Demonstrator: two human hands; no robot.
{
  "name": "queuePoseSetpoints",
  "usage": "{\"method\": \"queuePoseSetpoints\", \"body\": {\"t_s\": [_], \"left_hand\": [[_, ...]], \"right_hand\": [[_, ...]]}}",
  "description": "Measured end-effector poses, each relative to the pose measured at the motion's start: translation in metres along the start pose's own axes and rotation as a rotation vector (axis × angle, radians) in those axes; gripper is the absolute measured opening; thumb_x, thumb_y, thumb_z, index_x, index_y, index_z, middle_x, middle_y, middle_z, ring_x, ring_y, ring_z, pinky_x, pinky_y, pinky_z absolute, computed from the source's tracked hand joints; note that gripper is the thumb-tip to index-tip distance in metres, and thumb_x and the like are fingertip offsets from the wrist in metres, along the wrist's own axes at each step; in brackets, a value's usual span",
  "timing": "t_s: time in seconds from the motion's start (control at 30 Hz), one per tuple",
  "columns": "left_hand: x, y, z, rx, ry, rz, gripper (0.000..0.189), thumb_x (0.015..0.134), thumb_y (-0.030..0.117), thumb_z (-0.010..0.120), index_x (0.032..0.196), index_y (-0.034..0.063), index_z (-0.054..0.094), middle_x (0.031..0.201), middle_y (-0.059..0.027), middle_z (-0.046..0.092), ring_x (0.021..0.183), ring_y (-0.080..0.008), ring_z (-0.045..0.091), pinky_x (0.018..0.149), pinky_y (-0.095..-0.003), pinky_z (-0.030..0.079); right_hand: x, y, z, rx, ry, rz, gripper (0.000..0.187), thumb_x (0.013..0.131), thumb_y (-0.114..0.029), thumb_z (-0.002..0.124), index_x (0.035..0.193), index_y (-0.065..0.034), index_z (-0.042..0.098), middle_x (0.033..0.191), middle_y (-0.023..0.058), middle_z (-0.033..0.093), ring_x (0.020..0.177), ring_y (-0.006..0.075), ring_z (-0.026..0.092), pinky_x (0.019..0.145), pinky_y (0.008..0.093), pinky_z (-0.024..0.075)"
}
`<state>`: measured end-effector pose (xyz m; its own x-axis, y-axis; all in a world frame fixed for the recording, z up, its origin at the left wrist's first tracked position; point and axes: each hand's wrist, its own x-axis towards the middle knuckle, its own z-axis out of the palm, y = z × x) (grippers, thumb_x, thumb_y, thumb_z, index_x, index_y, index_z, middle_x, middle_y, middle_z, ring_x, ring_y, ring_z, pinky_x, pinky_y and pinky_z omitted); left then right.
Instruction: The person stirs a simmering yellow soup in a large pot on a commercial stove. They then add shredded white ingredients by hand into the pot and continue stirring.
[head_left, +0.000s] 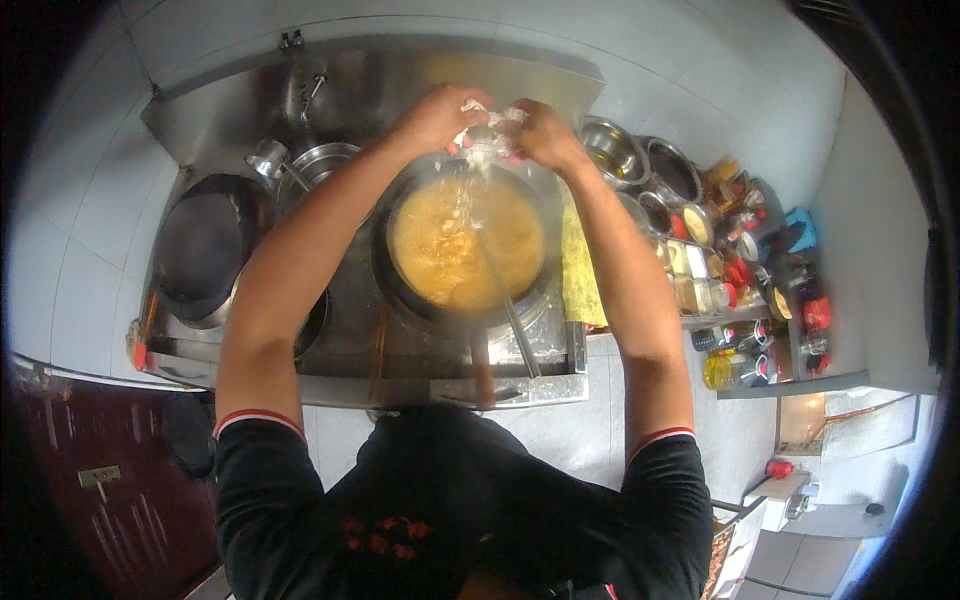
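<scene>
A wok (469, 244) full of cloudy yellow, steaming liquid sits on the stainless steel range. Above its far edge, my left hand (450, 116) and my right hand (536, 133) are close together, each gripping pale, crumbly food. Between them is a blurred, shiny rounded thing, perhaps a bowl; I cannot tell which hand bears it. Pale bits fall below the hands towards the liquid. A metal ladle (517, 330) leans in the wok, its handle pointing towards me and its head hidden in the liquid.
A dark wok (201, 247) stands at the left, near a metal pot (326, 161) with a ladle across it. A yellow cloth (581, 262) lies right of the burner. Metal bowls (615, 150), seasoning containers and an oil bottle (724, 371) crowd the right side. A tap (319, 82) projects behind.
</scene>
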<state>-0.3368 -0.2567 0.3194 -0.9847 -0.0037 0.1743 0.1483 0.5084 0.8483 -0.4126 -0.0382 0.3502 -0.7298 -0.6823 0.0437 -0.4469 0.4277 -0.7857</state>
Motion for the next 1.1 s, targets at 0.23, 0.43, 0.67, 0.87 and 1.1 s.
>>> {"method": "queuePoseSetpoints", "body": {"t_s": [0.23,0.43,0.67,0.87,1.1], "left_hand": [[0.035,-0.014,0.007,0.012,0.112,0.136,0.034,0.103,0.020,0.077,0.131,0.0020,0.073,0.113,-0.0135,0.079,0.084,-0.0205,0.077,0.071,-0.0334,0.063],[0.045,-0.025,0.018,-0.174,0.145,0.165,0.035,0.099,0.019,0.081,0.127,-0.0008,0.076,0.107,-0.0125,0.080,0.074,-0.0197,0.075,0.070,-0.0344,0.061],[0.043,-0.015,0.019,-0.205,0.165,0.119,0.034,0.098,0.026,0.085,0.122,0.0034,0.080,0.098,-0.0095,0.078,0.072,-0.0156,0.071,0.068,-0.0316,0.058],[0.038,-0.008,0.020,-0.016,0.298,0.032,0.032,0.101,0.024,0.083,0.123,0.0016,0.079,0.100,-0.0088,0.080,0.076,-0.0137,0.073,0.067,-0.0299,0.060],[0.036,-0.023,0.024,0.025,0.357,0.407,0.034,0.100,0.039,0.081,0.111,0.0062,0.082,0.102,-0.0108,0.081,0.082,-0.0254,0.076,0.074,-0.0404,0.063]], "right_hand": [[0.037,0.025,-0.018,0.015,-0.054,-0.140,0.037,0.100,-0.024,0.074,0.121,0.0068,0.075,0.088,0.0139,0.078,0.070,0.0219,0.075,0.072,0.0383,0.0604],[0.053,0.039,-0.019,0.137,0.051,-0.202,0.032,0.093,-0.016,0.076,0.117,0.0057,0.077,0.097,0.0151,0.079,0.087,0.0214,0.076,0.081,0.0382,0.0591],[0.032,0.024,-0.022,0.189,0.021,-0.178,0.038,0.092,-0.013,0.080,0.127,0.0032,0.078,0.105,0.0112,0.078,0.088,0.0187,0.069,0.083,0.0355,0.0572],[0.029,0.023,-0.020,-0.064,0.098,-0.131,0.028,0.095,-0.015,0.075,0.120,-0.0013,0.082,0.106,0.0135,0.080,0.087,0.0220,0.072,0.083,0.0378,0.0579],[0.038,0.053,-0.022,-0.118,0.196,-0.304,0.025,0.107,-0.019,0.068,0.123,-0.0037,0.080,0.105,0.0052,0.079,0.086,0.0131,0.071,0.078,0.0309,0.0604]]}}
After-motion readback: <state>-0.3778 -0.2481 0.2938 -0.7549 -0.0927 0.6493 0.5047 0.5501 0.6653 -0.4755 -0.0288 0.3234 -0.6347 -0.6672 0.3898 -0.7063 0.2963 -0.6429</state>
